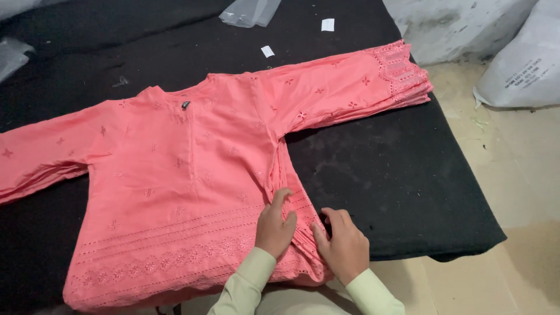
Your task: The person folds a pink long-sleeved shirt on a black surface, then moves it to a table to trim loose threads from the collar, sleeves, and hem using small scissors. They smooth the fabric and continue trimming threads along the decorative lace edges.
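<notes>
Tunic [175, 192], coral pink with eyelet trim, lies flat and spread on the black worktop [408, 175], collar away from the person, hem nearest them. Both hands sit at the tunic's right side seam near the hem: left hand [274, 224] rests on the cloth, fingers [281, 198] curled and pinching a fold of the seam; right hand [344, 245] presses the stacked edge just beside it, fingers bent, grasping nothing clearly. Sleeves run left-right across the worktop; the body's long axis runs collar to hem. Beyond the collar lie paper tags [267, 51] and a plastic bag [248, 11].

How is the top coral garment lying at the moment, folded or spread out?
Spread out: the coral garment lies flat on the black table, both sleeves extended.
</notes>
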